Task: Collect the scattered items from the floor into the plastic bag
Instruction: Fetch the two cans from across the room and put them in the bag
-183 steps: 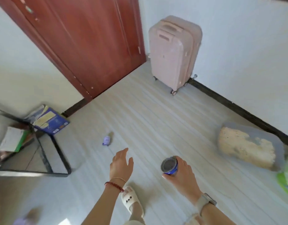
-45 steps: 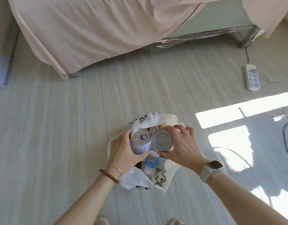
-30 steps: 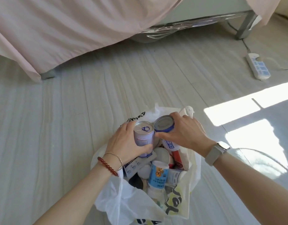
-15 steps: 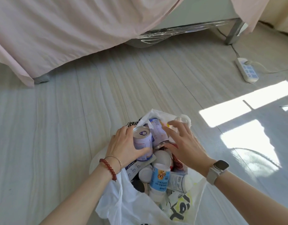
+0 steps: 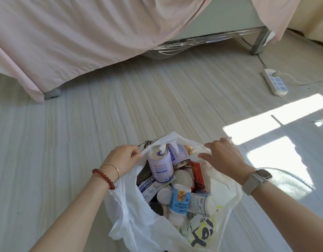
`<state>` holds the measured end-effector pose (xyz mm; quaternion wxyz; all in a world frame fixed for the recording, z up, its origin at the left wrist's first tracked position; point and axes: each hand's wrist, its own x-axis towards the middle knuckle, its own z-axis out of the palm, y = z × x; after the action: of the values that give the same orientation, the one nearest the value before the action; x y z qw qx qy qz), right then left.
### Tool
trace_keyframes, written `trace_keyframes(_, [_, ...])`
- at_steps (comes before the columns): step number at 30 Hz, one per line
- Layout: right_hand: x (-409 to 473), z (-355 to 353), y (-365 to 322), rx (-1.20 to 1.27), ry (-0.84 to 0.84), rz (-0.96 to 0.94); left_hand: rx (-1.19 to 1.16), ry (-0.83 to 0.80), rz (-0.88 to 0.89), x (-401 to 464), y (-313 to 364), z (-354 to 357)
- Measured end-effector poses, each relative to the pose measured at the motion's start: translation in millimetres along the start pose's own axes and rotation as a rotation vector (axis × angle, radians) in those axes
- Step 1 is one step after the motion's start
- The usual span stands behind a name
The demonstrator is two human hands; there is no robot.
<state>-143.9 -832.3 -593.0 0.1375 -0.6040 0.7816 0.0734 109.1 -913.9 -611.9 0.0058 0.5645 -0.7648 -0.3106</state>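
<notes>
A single wide-angle camera, worn on the person's head, looked forward and steeply down, close over the white plastic bag standing open on the floor between both forearms. The left hand and right hand lay near the centre of the view, low in the picture. Farther off, the upper part took in the draped bed and a power strip at the right edge, with straight lines bowed by the lens.

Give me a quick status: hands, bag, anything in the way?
Left hand pinches plastic bag rim. Right hand grips opposite rim. Purple can inside, upright. Nothing blocking.
</notes>
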Motion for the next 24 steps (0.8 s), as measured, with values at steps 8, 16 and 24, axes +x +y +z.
trace_keyframes(8, [14, -41, -15, 0.539, 0.286, -0.004, -0.612, 0.428, -0.014, 18, 47, -35])
trace_keyframes(16, [-17, 6, -15, 0.236, 0.380, -0.357, -0.532, 0.103, 0.200, -25, 33, 1])
trace_keyframes(24, [-47, 23, 1, 0.572, 0.195, -0.102, 0.517, 0.294, 0.843, -60, 19, 15])
